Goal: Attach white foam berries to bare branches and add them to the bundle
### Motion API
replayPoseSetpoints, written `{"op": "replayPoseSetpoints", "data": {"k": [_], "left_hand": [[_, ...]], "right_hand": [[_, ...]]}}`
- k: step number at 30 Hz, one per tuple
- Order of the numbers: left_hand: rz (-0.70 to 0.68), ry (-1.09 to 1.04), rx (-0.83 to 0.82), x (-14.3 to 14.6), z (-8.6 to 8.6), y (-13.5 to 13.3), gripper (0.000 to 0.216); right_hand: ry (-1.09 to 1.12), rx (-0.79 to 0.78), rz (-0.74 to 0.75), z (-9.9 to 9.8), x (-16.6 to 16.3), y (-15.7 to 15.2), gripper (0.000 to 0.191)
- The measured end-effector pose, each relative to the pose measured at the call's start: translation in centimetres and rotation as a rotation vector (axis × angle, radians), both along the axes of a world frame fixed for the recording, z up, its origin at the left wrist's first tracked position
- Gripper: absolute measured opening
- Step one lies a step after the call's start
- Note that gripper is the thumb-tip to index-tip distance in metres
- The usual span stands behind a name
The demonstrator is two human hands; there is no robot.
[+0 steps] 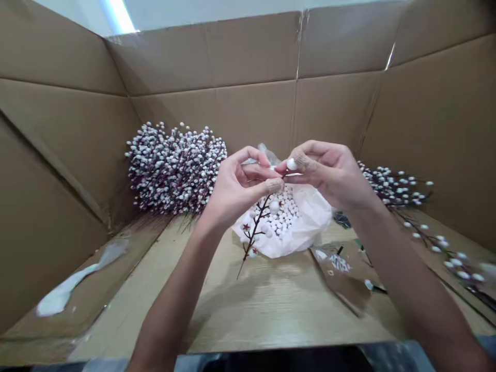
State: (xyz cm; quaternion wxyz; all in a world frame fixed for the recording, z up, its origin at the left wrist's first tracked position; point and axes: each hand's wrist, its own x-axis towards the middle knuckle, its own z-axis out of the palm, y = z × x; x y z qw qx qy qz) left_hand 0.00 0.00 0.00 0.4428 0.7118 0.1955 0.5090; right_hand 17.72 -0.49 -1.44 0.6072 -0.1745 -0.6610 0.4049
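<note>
My left hand (240, 183) pinches the upper end of a thin dark twig (253, 235) that carries a few white berries and hangs down toward the wooden surface. My right hand (325, 173) is closed, with a single white bead (291, 164) held between thumb and forefinger right at the twig's tip. Both hands meet above an open plastic bag (310, 222) filled with several loose white beads (284, 212).
A big bundle of white-berried branches (174, 168) lies at the back left. More berry branches (403, 191) lie at the right. Tall cardboard walls (251, 67) enclose the wooden tabletop (251, 305). White scraps (62, 294) lie at left, small bits (341, 263) at right.
</note>
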Motion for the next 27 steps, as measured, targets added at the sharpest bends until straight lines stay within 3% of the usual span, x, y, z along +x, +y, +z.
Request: {"op": "replayPoseSetpoints", "data": {"k": [10, 27], "left_hand": [[0.056, -0.006, 0.001, 0.2, 0.2, -0.9, 0.035], [0.106, -0.218, -0.102, 0.5, 0.2, -1.0, 0.047]], "right_hand": [[-0.075, 0.017, -0.074, 0.0, 0.1, -0.7, 0.018], [0.031, 0.060, -0.187, -1.0, -1.7, -0.4, 0.022]]}}
